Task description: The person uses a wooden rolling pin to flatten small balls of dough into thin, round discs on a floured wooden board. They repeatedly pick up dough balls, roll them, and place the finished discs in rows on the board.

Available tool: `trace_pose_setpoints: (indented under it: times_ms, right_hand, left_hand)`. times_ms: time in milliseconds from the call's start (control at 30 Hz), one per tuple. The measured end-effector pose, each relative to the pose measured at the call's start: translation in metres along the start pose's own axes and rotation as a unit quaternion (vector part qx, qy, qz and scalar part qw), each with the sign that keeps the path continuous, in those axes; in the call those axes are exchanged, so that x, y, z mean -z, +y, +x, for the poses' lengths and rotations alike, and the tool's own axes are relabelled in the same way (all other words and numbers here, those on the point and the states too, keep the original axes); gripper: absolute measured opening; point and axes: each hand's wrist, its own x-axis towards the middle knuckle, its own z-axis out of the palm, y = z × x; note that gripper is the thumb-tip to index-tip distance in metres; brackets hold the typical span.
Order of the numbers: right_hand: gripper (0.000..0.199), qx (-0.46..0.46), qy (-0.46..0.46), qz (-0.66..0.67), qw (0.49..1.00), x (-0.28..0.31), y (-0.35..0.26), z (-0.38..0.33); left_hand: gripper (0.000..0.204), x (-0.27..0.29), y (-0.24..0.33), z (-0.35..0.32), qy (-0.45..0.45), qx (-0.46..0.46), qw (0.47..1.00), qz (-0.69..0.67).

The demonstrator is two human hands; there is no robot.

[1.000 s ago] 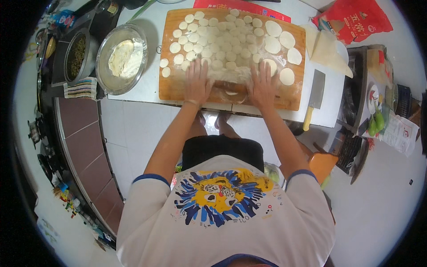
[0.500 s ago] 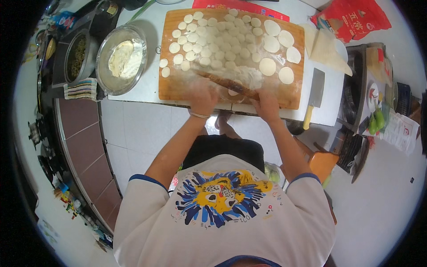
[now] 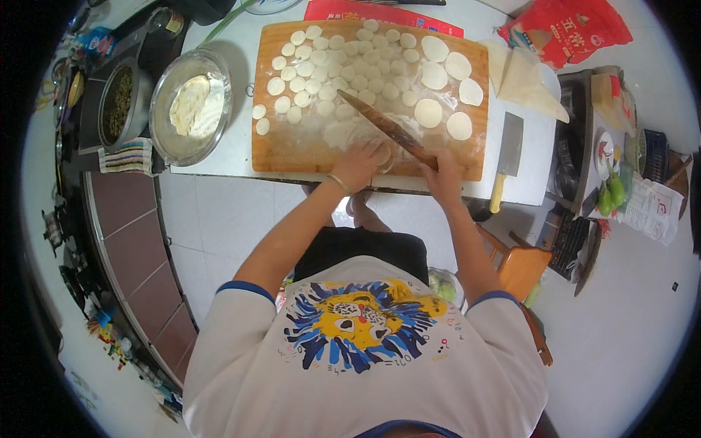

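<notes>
My right hand (image 3: pixel 442 177) is closed round the near end of a dark wooden rolling pin (image 3: pixel 387 128), which slants up and left across the floured board. My left hand (image 3: pixel 362 165) is at the board's near edge, its fingers on a thin dough round (image 3: pixel 382 158) that is partly hidden and slightly blurred. Many small flattened dough pieces (image 3: pixel 350 69) cover the back and middle of the wooden board (image 3: pixel 292 157). Several larger rolled wrappers (image 3: pixel 428 113) lie at its right side.
Left of the board, a metal bowl (image 3: pixel 225 120) holds dough and flour; beyond it is a pot (image 3: pixel 140 98) of chopped filling. A cleaver (image 3: pixel 509 146) lies to the right, near a cloth (image 3: pixel 527 84) and a red bag (image 3: pixel 566 33). A wooden chair (image 3: pixel 524 270) stands below right.
My left hand has come off the rolling pin's far end and moved right to the dough round. The pin has swung to a steeper slant, still in my right hand. The view has shifted slightly.
</notes>
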Motion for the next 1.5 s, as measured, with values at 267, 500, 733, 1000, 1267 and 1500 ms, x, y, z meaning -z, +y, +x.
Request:
trace_pose_setpoints:
  times_ms: [267, 500, 733, 1000, 1267, 1500]
  right_hand:
    - [0.039, 0.145, -0.114, -0.194, 0.963, -0.023, 0.000, 0.013]
    - [0.065, 0.100, -0.040, -0.267, 0.958, -0.022, 0.000, 0.048]
    - [0.067, 0.102, -0.057, -0.256, 0.960, -0.038, -0.023, 0.048]
    - [0.064, 0.140, -0.109, -0.259, 0.950, -0.032, -0.018, 0.003]
    - [0.045, 0.192, -0.106, -0.209, 0.953, -0.034, -0.004, 0.032]
    - [0.034, 0.117, -0.131, -0.109, 0.978, -0.018, -0.017, 0.024]
  left_hand:
    - [0.067, 0.039, -0.016, -0.066, 0.076, 0.177, 0.980, 0.043]
    - [0.083, 0.049, -0.022, -0.040, 0.027, 0.195, 0.976, 0.088]
    - [0.079, 0.031, -0.033, -0.063, 0.029, 0.232, 0.970, 0.070]
    - [0.080, 0.037, -0.008, -0.112, -0.021, 0.182, 0.981, 0.059]
    - [0.069, 0.052, -0.023, -0.018, 0.041, 0.100, 0.993, 0.036]
    - [0.033, 0.030, -0.012, 0.003, 0.093, -0.044, 0.995, -0.013]
